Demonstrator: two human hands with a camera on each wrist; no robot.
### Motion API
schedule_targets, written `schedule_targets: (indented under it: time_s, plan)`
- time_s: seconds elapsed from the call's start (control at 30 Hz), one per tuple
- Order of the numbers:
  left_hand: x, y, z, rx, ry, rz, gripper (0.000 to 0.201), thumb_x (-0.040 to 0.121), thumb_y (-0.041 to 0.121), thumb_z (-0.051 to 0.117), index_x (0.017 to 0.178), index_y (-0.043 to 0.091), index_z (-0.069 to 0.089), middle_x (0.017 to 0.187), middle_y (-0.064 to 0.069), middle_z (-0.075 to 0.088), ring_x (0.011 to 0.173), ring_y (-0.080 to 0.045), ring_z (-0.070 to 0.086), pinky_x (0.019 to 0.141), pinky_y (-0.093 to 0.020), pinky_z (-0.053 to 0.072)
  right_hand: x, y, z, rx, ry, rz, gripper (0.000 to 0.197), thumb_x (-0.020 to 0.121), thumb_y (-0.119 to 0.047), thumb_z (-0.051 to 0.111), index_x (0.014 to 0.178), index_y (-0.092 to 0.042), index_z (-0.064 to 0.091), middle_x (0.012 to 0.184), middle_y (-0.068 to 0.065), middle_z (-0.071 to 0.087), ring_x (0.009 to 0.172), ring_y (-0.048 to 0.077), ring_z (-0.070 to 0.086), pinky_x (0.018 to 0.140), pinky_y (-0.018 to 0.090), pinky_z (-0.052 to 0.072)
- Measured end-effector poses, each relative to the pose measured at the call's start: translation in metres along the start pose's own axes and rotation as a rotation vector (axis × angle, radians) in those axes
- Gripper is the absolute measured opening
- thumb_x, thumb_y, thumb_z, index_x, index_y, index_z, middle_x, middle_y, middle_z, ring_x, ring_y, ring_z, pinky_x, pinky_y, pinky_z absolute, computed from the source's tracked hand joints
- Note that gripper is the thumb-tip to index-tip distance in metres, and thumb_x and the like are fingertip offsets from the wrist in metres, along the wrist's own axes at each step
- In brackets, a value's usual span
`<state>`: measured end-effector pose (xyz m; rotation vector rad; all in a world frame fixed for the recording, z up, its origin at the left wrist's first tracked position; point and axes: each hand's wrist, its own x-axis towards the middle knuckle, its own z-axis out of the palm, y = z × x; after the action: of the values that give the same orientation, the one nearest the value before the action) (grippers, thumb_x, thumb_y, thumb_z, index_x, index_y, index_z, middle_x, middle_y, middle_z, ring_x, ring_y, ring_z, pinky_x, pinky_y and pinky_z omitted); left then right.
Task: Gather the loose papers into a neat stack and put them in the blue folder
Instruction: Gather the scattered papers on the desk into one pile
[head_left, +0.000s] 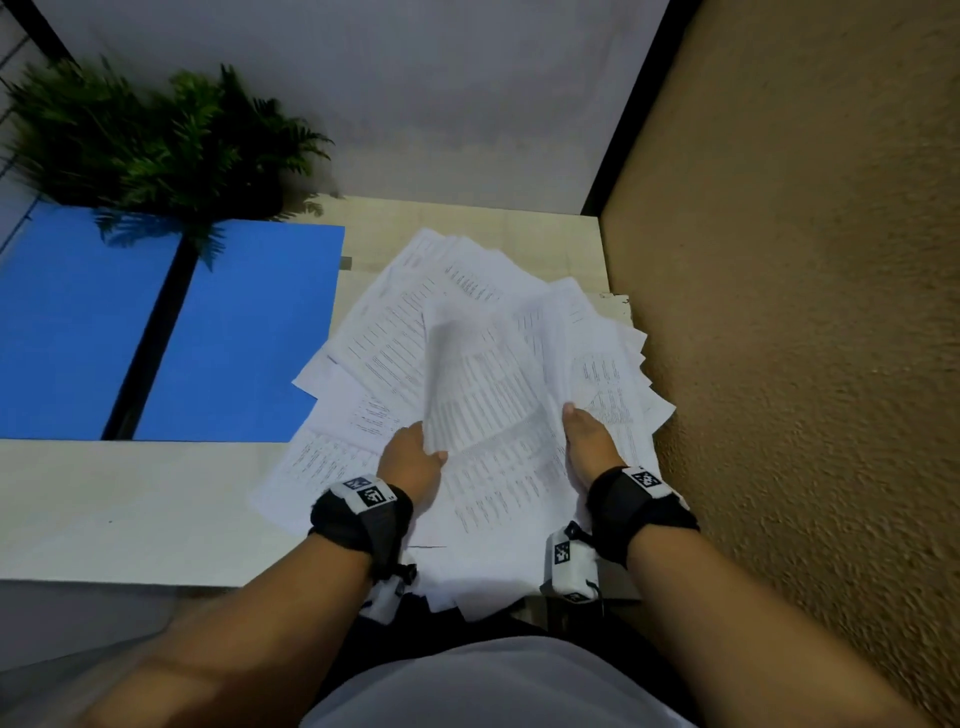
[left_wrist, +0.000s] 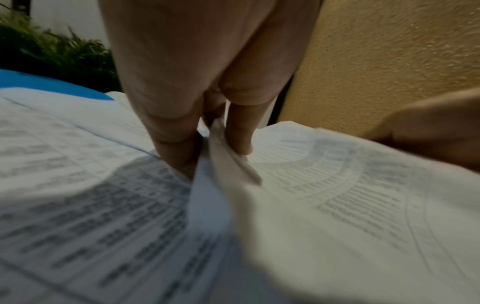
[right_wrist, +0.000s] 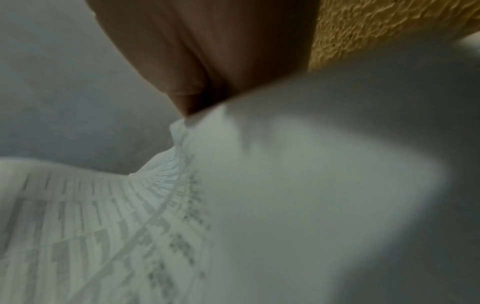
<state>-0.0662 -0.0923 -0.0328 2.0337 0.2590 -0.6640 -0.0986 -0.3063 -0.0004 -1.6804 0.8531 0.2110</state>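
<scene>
Several printed white papers (head_left: 467, 332) lie fanned out over the right part of the table, some hanging off its near edge. My left hand (head_left: 415, 457) pinches the left edge of the top sheets (left_wrist: 324, 185) between thumb and fingers (left_wrist: 241, 131). My right hand (head_left: 589, 441) grips their right edge, its fingers hidden under the paper (right_wrist: 311, 185). The sheets held between the hands bow upward. The blue folder (head_left: 244, 332) lies open and flat at the left, its inside facing up.
A potted fern (head_left: 156, 140) stands at the back left, its fronds over the folder's far edge. A rough tan wall (head_left: 805, 312) runs close along the table's right side. The pale table (head_left: 104, 499) shows bare in front of the folder.
</scene>
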Motion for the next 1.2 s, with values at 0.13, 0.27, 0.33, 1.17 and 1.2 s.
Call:
schedule_targets:
  time_s: [0.13,0.27,0.33,1.17,1.2]
  plan:
    - [-0.009,0.004,0.006,-0.097,-0.076,0.058,0.044,0.093,0.013,0.065,0.135,0.014,0.052,0.125,-0.004,0.063,0.116,-0.024,0.06,0.101,-0.041,0.049,-0.004,0.001,-0.003,0.03,-0.075,0.005,0.038,0.088,-0.029,0.067,0.114,-0.003,0.059,0.112,0.003,0.061,0.106,0.017,0.057,0.104,0.036,0.041]
    - [0.0,0.006,-0.002,-0.42,0.199,-0.058,0.041,0.093,0.035,0.064,0.125,0.023,0.041,0.092,-0.006,0.059,0.076,-0.02,0.057,0.064,-0.023,0.051,-0.004,0.009,-0.011,0.034,0.052,0.033,0.03,0.085,-0.01,0.07,0.113,-0.001,0.061,0.109,0.014,0.067,0.102,0.031,0.065,0.091,0.044,0.053]
    - [0.017,0.005,-0.012,-0.643,0.287,-0.219,0.043,0.094,0.032,0.061,0.13,0.025,0.038,0.098,-0.016,0.06,0.068,-0.022,0.054,0.061,-0.028,0.048,-0.007,0.008,-0.016,0.1,0.125,0.023,0.025,0.089,-0.007,0.065,0.11,-0.005,0.053,0.099,0.007,0.062,0.087,0.021,0.061,0.075,0.03,0.052]
    - [0.027,0.013,-0.011,-0.557,0.083,-0.065,0.096,0.076,0.045,0.078,0.149,0.031,0.019,0.146,0.0,0.046,0.132,-0.024,0.051,0.112,-0.045,0.039,0.017,-0.025,0.021,-0.393,-0.144,-0.146,0.047,0.102,-0.018,0.039,0.147,-0.018,0.024,0.129,0.011,0.048,0.115,0.027,0.051,0.089,0.027,0.036]
    - [0.028,0.008,-0.01,-0.433,0.127,-0.061,0.087,0.08,0.03,0.076,0.15,0.023,0.025,0.144,-0.004,0.049,0.13,-0.029,0.052,0.111,-0.047,0.042,0.013,-0.019,0.018,-0.405,-0.134,-0.167,0.044,0.102,-0.02,0.039,0.145,-0.019,0.028,0.131,0.011,0.047,0.119,0.028,0.05,0.092,0.028,0.035]
